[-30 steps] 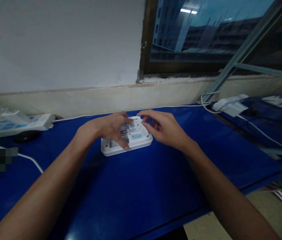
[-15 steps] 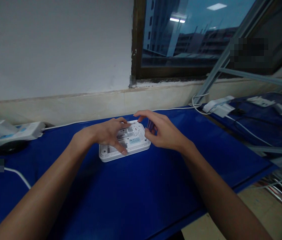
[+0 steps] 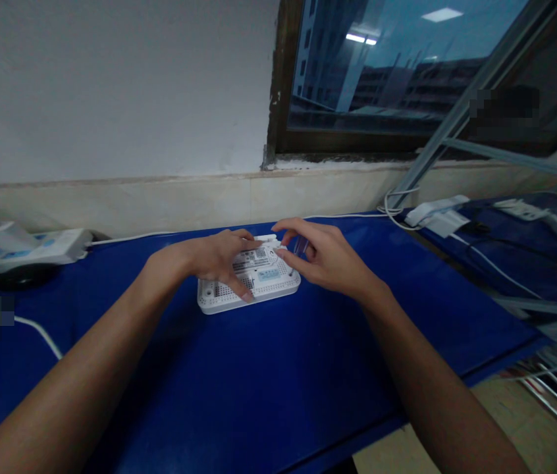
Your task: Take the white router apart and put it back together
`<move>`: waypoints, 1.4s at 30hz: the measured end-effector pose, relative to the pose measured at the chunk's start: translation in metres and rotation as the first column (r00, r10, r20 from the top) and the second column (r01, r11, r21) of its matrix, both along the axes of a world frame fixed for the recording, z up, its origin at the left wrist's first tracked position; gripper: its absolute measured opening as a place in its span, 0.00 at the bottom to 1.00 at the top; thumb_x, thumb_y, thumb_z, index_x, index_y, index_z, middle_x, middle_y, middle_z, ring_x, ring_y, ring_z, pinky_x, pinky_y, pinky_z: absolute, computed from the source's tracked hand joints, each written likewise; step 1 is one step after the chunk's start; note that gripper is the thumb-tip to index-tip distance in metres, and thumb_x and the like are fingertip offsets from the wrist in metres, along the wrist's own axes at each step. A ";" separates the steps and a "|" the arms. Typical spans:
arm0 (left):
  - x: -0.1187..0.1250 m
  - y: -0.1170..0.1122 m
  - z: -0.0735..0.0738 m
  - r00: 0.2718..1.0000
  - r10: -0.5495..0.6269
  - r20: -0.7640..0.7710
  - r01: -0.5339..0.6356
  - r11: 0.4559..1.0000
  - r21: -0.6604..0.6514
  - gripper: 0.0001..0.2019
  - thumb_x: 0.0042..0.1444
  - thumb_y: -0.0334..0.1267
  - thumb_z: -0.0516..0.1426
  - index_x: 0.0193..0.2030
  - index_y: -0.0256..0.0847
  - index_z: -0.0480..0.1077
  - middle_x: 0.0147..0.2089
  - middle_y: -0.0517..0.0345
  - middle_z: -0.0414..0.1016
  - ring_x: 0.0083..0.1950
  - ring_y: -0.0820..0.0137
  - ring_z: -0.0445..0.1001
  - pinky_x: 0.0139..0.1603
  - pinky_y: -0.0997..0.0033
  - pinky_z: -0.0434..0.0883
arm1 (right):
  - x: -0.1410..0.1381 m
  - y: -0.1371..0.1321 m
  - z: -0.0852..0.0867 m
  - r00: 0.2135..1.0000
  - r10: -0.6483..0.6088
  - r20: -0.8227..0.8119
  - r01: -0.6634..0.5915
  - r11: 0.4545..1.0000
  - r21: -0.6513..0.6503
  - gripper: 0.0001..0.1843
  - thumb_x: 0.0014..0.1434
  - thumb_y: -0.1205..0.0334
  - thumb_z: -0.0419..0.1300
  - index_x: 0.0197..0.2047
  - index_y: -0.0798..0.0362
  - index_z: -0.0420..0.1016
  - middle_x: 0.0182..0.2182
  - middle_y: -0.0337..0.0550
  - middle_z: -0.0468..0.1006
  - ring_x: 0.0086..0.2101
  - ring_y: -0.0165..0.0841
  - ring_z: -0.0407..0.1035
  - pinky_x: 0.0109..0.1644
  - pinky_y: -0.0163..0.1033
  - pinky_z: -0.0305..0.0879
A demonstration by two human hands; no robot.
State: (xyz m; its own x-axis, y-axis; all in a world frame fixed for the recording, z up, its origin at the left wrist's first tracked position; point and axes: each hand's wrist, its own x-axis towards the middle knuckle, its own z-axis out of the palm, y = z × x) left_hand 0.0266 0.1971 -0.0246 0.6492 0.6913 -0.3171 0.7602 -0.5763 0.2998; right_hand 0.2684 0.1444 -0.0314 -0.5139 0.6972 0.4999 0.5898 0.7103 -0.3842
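Observation:
A white router (image 3: 263,282) lies upside down on the blue table, showing its vented underside and printed labels. My left hand (image 3: 216,258) grips it from above, with fingertips over the labels and near the front edge. My right hand (image 3: 325,253) curls at the far right corner, its fingertips by a small white tab (image 3: 266,239) on the far edge. Between those fingers shows a small translucent piece (image 3: 301,247), too dim to name. My hands hide part of the router's top.
The blue tabletop (image 3: 259,395) runs under both arms. A white power strip (image 3: 26,247) stands at the far left, and a white cable (image 3: 36,332) runs near it. A white adapter (image 3: 439,214) sits at the far right beside a metal rail. A wall and window lie behind.
My right hand's fingers have closed in over the router's far right corner. The router stays in place, and the whole view has shifted slightly.

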 end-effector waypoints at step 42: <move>-0.002 -0.001 0.001 1.000 -0.002 0.029 0.003 0.999 -0.032 0.57 0.38 0.64 0.66 0.75 0.54 0.50 0.72 0.51 0.57 0.68 0.49 0.61 0.67 0.54 0.60 | 0.001 -0.004 0.003 1.000 0.004 0.016 -0.004 1.000 0.000 0.20 0.62 0.65 0.61 0.58 0.50 0.72 0.41 0.40 0.81 0.35 0.32 0.74 0.42 0.37 0.68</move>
State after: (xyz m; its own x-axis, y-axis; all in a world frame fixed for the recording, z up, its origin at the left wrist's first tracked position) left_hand 0.0242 0.1965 -0.0233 0.6601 0.6793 -0.3207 0.7496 -0.5679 0.3400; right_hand 0.2692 0.1404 -0.0283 -0.5245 0.6954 0.4912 0.5934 0.7123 -0.3748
